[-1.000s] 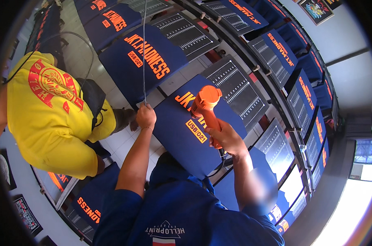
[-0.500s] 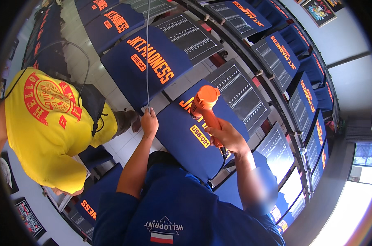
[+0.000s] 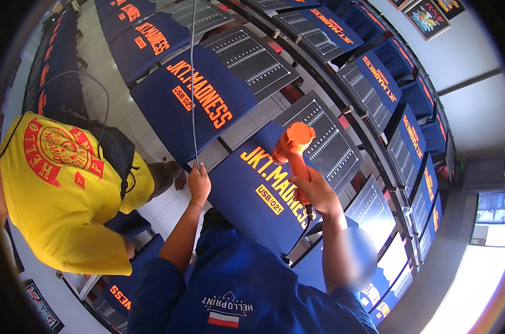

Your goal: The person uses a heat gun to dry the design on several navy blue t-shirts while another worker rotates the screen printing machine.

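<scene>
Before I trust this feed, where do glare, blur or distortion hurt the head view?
Head view: the white opening at lower right is blown out; glare whitens the shiny grey flat panel; a round blur hides the right elbow; the long black rail bows; the orange plastic handheld blower looks clear.

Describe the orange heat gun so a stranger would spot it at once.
Start at the rows of dark, white-marked boards, then find the printed navy cloth just left of the right hand. That hand grips the heat gun. Its bulky, round-ended orange shape sets it apart from the flat cloths and boards around it.
</scene>
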A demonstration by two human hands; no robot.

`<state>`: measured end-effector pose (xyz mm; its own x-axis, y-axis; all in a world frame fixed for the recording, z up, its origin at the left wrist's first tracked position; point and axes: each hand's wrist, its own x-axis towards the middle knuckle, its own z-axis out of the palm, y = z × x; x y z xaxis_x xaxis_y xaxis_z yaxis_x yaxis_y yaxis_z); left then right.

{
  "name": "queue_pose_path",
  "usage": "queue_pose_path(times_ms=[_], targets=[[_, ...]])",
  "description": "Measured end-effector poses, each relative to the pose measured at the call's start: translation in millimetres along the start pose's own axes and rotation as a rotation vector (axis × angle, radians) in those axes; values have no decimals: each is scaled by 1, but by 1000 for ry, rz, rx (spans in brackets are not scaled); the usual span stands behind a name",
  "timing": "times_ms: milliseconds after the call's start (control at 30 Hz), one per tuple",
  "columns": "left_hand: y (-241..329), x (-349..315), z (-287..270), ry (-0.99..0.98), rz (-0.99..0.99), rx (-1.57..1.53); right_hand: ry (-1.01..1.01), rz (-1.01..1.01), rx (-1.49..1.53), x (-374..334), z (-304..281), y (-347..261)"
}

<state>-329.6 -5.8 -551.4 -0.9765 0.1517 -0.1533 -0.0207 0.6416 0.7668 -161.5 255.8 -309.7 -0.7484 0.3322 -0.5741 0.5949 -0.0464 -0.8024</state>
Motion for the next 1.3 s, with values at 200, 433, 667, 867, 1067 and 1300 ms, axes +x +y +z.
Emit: queue_pose_path(times_ms=[200,433,667,867,1067,1300], targets=[[2,-2,-2,25,8,7,-32,16,8,6,3,-2],[7,-6,-1,66,33,14,-16,17,-44,5,2,-2],[9,-6,0,85,33,54,-9,10,0,8,4,-9],[-8,-2,8,113,37,66,-67,-6,5,12,18,-18],[-3,-2,4,25,-5,38,-50,-46,-43,25,22,-16],[2,-4,4,61,32,41,-125,-17,-20,16,26,-20]])
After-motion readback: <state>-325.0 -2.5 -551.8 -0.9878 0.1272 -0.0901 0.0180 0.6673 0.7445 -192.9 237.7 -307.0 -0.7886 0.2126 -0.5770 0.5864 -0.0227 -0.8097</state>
